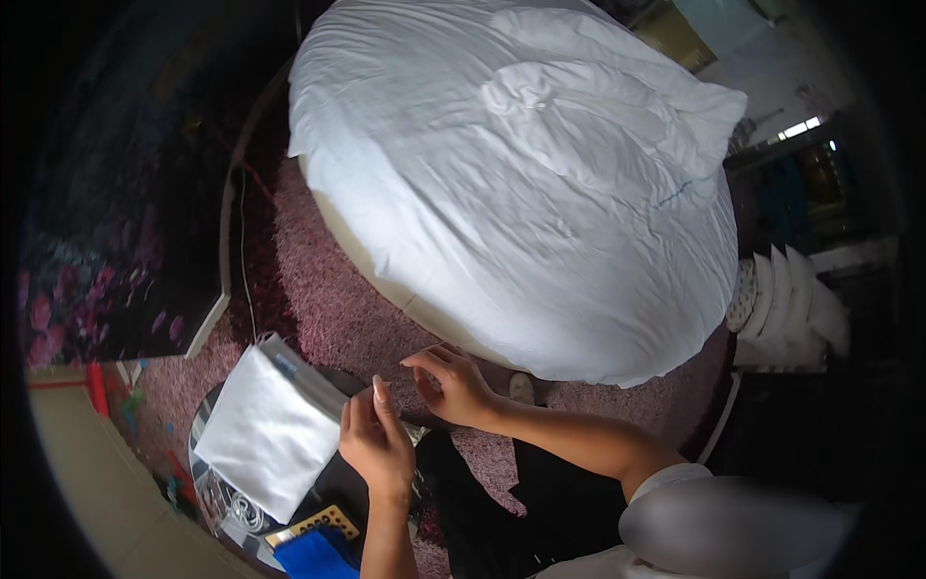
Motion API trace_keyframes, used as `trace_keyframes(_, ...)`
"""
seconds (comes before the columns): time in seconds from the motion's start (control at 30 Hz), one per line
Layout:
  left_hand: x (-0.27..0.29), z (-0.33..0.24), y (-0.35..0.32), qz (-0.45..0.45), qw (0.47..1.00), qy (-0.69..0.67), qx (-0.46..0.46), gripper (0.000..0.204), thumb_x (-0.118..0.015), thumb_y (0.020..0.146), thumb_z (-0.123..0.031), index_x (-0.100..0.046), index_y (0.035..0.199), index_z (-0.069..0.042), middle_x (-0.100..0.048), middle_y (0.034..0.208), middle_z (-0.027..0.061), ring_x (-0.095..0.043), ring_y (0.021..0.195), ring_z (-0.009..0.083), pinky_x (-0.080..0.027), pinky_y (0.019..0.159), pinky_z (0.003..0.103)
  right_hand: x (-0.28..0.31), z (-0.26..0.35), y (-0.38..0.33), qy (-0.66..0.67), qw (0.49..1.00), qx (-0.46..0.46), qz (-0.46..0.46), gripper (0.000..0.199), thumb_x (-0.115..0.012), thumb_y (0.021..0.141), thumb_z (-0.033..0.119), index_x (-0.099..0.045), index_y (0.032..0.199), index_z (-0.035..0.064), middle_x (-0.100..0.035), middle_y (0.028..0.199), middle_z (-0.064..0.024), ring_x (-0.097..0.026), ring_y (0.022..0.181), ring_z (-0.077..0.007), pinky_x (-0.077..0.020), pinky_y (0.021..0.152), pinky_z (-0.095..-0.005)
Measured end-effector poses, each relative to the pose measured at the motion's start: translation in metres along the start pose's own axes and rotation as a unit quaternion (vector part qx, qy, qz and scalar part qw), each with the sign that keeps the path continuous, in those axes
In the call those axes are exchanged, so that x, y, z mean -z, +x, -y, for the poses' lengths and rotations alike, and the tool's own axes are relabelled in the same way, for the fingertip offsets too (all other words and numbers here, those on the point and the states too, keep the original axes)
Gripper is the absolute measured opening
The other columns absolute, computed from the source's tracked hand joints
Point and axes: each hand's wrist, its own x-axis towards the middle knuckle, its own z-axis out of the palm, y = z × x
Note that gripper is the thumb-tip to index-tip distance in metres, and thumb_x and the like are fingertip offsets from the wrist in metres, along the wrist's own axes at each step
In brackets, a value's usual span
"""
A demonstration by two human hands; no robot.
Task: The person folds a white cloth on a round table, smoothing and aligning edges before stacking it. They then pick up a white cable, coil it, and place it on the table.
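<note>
My left hand [376, 446] is raised beside a folded white cloth [265, 425], its fingers loosely bent and one pointing up. Nothing shows in it. Just to its right, my right hand [457, 386] is half curled, with a gap between thumb and fingers and no object visible there. The hands face each other without touching. The folded cloth lies on a small round table [204, 487]. Ahead stands a round bed covered by a wrinkled white sheet [463, 207], with a bunched white cover [603, 125] on its far right part.
A coiled white cable [246, 511], a gold-coloured tray with dark round spots [323, 521] and a blue cloth [313, 558] are on the small table. Purple-pink carpet [333, 275] surrounds the bed. White pillows [786, 294] stand stacked at the right. A dark flowered panel [116, 241] stands left.
</note>
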Motion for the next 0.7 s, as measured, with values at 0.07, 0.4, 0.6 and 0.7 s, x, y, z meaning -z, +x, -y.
trace_keyframes(0.07,-0.049,-0.015,-0.001,0.077,0.995,0.039,-0.049,0.03,-0.049,0.095,-0.026,-0.063,0.084,-0.002,-0.059,0.071,0.0146,-0.058,0.06,0.0324,-0.044,0.052,0.038,0.039,-0.033,-0.008,-0.042,0.996,-0.034,-0.068,0.027,-0.061,0.073,-0.004,-0.06,0.098,0.0061,-0.063,0.085,-0.0096,-0.06,0.08,-0.027,-0.0469,0.072,-0.036)
trace_keyframes(0.4,-0.34,-0.056,-0.027,0.271,0.906,0.168,-0.277,0.048,-0.05,0.092,-0.033,-0.041,0.134,-0.011,-0.039,0.135,0.0206,-0.035,0.127,0.0424,-0.028,0.104,0.052,0.233,-0.248,-0.095,-0.136,0.936,-0.175,-0.273,0.027,-0.063,0.079,0.007,-0.058,0.105,0.0007,-0.063,0.104,-0.0153,-0.059,0.096,-0.0327,-0.0485,0.082,-0.0387)
trace_keyframes(0.6,-0.493,-0.105,-0.02,0.314,0.839,0.273,-0.351,0.057,-0.044,0.093,-0.044,-0.026,0.143,-0.024,-0.024,0.147,0.0128,-0.029,0.133,0.0341,-0.017,0.109,0.054,0.328,-0.362,-0.114,-0.165,0.926,-0.211,-0.266,0.042,-0.055,0.088,0.011,-0.044,0.128,0.0038,-0.051,0.126,-0.0165,-0.048,0.118,-0.0328,-0.0378,0.1,-0.0403)
trace_keyframes(0.7,-0.553,-0.14,-0.007,0.322,0.8,0.301,-0.407,0.058,-0.042,0.092,-0.047,-0.023,0.144,-0.028,-0.019,0.15,0.0088,-0.026,0.135,0.0289,-0.012,0.11,0.054,0.362,-0.414,-0.094,-0.214,0.919,-0.213,-0.251,0.051,-0.051,0.09,0.012,-0.033,0.138,0.0115,-0.039,0.138,-0.0164,-0.037,0.128,-0.0342,-0.0283,0.107,-0.0442)
